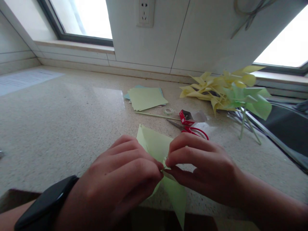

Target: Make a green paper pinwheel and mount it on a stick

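A pale green paper pinwheel (pixel 156 141) is held between my two hands over the counter's front edge. Its cut points spread up and down from the middle. My left hand (pixel 122 170), with a black watch on the wrist, pinches the paper near its centre from the left. From the right, my right hand (pixel 194 160) pinches folded paper at the same centre. Both hands' fingertips nearly meet there, and they cover most of the centre. Just beyond my right hand lie scissors (pixel 189 128) with red handles.
Behind the hands lie a stack of coloured paper (pixel 146 98), a thin green stick (pixel 157 115), a tape roll (pixel 168 111) and a small red box (pixel 186 117). Yellow pinwheels (pixel 211 85) and a green pinwheel (pixel 255 99) rest at right beside a dark sink (pixel 286 128). Printed sheets (pixel 26 80) lie far left.
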`<act>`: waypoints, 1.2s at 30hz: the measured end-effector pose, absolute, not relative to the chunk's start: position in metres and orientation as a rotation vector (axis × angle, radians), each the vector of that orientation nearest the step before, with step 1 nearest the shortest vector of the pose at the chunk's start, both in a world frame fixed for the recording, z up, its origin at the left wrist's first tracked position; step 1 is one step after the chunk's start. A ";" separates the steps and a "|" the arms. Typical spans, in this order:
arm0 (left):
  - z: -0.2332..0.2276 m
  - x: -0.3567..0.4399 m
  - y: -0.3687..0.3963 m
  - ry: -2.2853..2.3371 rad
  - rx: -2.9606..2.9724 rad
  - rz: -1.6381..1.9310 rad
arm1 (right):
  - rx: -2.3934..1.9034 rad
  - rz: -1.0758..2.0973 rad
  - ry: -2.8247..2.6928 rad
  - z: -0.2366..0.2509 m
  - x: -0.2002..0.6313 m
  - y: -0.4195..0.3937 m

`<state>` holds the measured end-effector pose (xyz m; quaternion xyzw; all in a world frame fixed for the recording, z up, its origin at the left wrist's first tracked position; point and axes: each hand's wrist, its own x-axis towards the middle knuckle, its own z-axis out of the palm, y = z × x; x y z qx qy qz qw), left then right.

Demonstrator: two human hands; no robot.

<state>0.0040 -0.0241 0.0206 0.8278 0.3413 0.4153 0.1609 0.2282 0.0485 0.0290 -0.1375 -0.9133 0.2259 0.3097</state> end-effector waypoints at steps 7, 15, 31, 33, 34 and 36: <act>0.021 0.006 -0.030 0.982 2.290 1.246 | -0.251 0.538 -2.382 0.032 0.230 0.047; 0.031 -0.007 -0.027 1.168 2.023 1.287 | -0.201 0.390 -2.445 0.041 0.237 0.047; 0.037 -0.008 0.001 0.921 1.389 0.857 | -0.181 0.369 -2.481 0.042 0.238 0.048; 0.037 -0.008 0.000 0.924 1.398 0.877 | -0.179 0.366 -2.476 0.040 0.238 0.049; 0.036 -0.008 0.000 0.941 1.422 0.886 | -0.173 0.362 -2.474 0.040 0.238 0.049; 0.035 -0.007 -0.001 0.980 1.509 0.915 | -0.169 0.355 -2.471 0.038 0.238 0.050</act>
